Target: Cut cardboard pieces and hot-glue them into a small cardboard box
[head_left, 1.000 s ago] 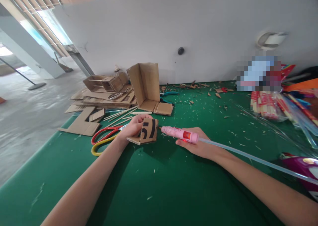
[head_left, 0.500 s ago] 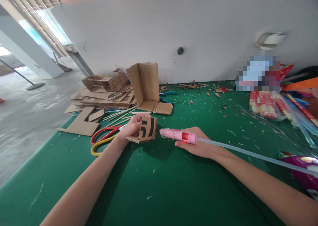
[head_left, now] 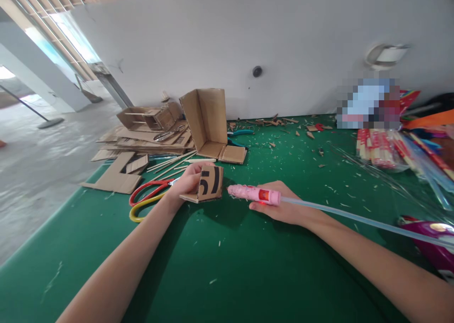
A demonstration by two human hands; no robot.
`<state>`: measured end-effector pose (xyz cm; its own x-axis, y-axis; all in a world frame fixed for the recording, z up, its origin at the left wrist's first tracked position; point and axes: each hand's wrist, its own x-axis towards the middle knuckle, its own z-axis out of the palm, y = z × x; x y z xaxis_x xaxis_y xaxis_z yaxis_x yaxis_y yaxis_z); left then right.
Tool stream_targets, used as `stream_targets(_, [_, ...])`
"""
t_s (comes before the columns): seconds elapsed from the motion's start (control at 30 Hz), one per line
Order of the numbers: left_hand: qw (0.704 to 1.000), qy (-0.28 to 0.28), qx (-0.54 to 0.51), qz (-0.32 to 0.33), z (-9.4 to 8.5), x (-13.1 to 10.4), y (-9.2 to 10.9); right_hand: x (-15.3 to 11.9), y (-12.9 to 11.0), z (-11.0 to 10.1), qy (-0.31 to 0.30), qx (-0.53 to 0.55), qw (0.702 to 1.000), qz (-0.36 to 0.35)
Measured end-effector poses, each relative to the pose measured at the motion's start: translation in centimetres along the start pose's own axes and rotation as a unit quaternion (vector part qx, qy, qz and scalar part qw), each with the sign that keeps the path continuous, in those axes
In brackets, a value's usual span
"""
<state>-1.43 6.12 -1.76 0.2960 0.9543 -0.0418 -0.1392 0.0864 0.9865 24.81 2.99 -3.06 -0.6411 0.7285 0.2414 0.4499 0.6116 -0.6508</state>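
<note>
The left hand (head_left: pixel 186 183) has its fingers pinched on a small folded cardboard piece (head_left: pixel 207 185) — brown, printed with bold black marks — held just above the green surface (head_left: pixel 227 266). At its 3 o'clock, a pink glue gun (head_left: pixel 253 194) is gripped by the closed right hand (head_left: pixel 283 205), nozzle just beside the cardboard's edge; a clear glue stick (head_left: pixel 354 219) trails behind. Red-and-yellow scissors (head_left: pixel 147 197) lie at the left hand's 9 o'clock.

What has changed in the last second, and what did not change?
The right hand brought the pink glue pen a little closer to the cardboard piece; its tip now almost touches the edge. The left hand keeps holding that piece in the same place. The scissors and the cardboard pile did not move.
</note>
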Motion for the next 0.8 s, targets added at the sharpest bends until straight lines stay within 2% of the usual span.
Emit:
stream_targets(0.33, [1.0,-0.02,-0.003,-0.013,-0.24,0.49,-0.33,-0.14,0.35,0.12,0.038,-0.004,0.999,0.009])
stream_targets(0.6, [1.0,0.001,0.007,0.014,-0.05,0.3,-0.05,-0.06,-0.15,-0.14,-0.022,0.019,0.999,0.033])
stream_targets(0.8, [0.999,0.023,-0.022,0.023,0.27,0.11,0.0,0.03,-0.16,-0.24,-0.02,0.023,0.999,0.014])
